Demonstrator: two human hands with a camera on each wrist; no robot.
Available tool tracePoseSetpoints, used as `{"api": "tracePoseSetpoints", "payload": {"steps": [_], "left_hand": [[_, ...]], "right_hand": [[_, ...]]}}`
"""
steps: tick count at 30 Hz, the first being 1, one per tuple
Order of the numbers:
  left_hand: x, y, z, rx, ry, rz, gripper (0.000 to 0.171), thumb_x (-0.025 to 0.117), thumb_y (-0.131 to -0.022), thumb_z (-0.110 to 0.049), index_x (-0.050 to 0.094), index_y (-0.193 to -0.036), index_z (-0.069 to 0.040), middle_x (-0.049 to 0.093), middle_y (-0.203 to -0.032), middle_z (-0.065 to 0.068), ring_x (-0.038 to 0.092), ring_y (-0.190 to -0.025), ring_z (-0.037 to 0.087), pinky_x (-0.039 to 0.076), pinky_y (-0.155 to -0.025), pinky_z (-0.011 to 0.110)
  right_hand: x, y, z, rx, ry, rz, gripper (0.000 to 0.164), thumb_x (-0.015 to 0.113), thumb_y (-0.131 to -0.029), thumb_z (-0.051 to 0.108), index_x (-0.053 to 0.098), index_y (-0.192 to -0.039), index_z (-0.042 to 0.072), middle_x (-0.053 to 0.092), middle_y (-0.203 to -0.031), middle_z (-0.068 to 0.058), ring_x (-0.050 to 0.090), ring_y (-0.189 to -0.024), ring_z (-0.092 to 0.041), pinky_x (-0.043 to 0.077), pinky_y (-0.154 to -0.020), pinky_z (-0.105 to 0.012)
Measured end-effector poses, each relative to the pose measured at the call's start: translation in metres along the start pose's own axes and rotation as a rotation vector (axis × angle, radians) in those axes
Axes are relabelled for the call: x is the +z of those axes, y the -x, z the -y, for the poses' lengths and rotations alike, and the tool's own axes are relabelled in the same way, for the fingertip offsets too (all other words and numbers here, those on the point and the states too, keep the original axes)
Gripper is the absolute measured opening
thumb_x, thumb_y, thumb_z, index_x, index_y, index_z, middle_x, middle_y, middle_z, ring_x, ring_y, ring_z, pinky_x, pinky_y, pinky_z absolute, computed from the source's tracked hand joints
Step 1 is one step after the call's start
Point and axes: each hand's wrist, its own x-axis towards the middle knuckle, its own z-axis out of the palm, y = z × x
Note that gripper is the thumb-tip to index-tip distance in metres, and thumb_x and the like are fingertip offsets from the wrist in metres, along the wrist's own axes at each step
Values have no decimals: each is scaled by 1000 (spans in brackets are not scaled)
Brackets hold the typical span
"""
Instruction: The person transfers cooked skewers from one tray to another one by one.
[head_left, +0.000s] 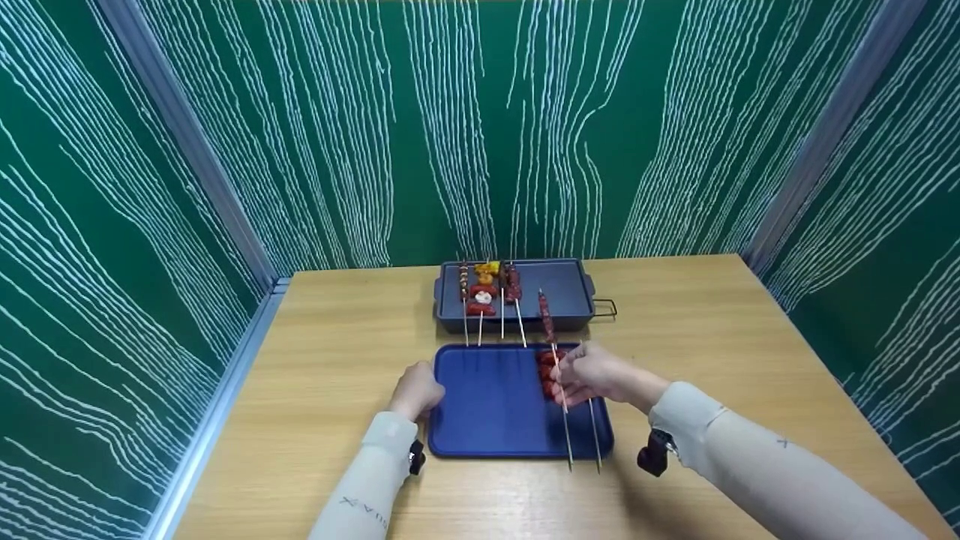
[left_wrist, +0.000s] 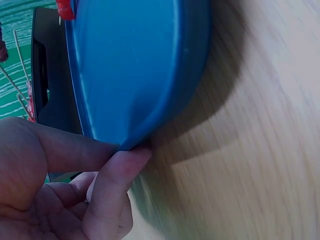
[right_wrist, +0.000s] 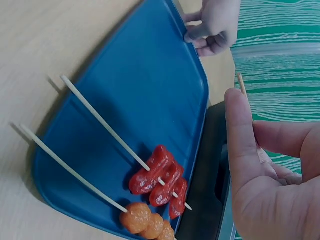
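Observation:
My left hand (head_left: 416,390) pinches the left edge of a blue tray (head_left: 487,405) between thumb and finger; the grip shows closely in the left wrist view. Over the tray's right side, my right hand (head_left: 596,373) holds a skewer of dark red meat (head_left: 547,319) by its stick, the meat end pointing toward the grill pan. In the right wrist view, that stick (right_wrist: 241,85) is pinched between thumb and finger. Beneath this hand lie a skewer of red sausage pieces (right_wrist: 150,175) and one of orange balls (right_wrist: 136,218), their sticks reaching past the near rim.
Behind the tray stands a dark grill pan (head_left: 559,281) with a wire handle (head_left: 605,307) on its right. Several skewers lie across its left half, among them a red and white one (head_left: 482,298) and a meat one (head_left: 514,283). Green patterned walls (head_left: 300,150) enclose the wooden table (head_left: 337,322).

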Motion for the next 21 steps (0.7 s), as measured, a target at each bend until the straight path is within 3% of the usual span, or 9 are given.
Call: {"api": "tracePoseSetpoints", "payload": {"steps": [1,5,12,16,21], "left_hand": [[3,-4,6,19,-1,-6,14,55,-81,3,67,-87,0,68,-76,17,62,-42,21,56,-37,39],[-1,4,0,40,-3,-13,16,54,-81,4,68,-88,3,68,-77,20,61,-45,24,54,-37,39],[-13,20,-17,-1,16,1,18,55,-82,6,69,-95,6,70,-82,21,65,-52,28,56,-40,39],[-5,8,-4,31,2,-10,17,55,-82,3,69,-92,3,70,-81,19,64,-51,26,54,-39,38],[-7,14,-7,56,-2,-19,14,54,-82,4,67,-85,2,68,-74,19,61,-44,24,52,-35,37]], "right_hand": [[1,0,-1,-1,1,2,16,53,-102,-6,66,-95,-2,74,-82,-10,73,-68,-16,66,-64,-27],[7,0,-7,10,12,-4,15,53,-102,-6,68,-98,-6,74,-79,-9,73,-67,-15,66,-64,-27],[16,1,-16,39,13,-6,12,55,-96,-7,66,-101,-6,73,-76,-8,71,-64,-15,66,-63,-29],[22,1,-20,46,15,-5,12,55,-95,-8,67,-99,-7,72,-75,-8,69,-62,-14,64,-59,-26],[27,0,-25,53,12,-1,13,55,-96,-9,67,-100,-8,71,-75,-8,68,-62,-15,63,-58,-25]]}}
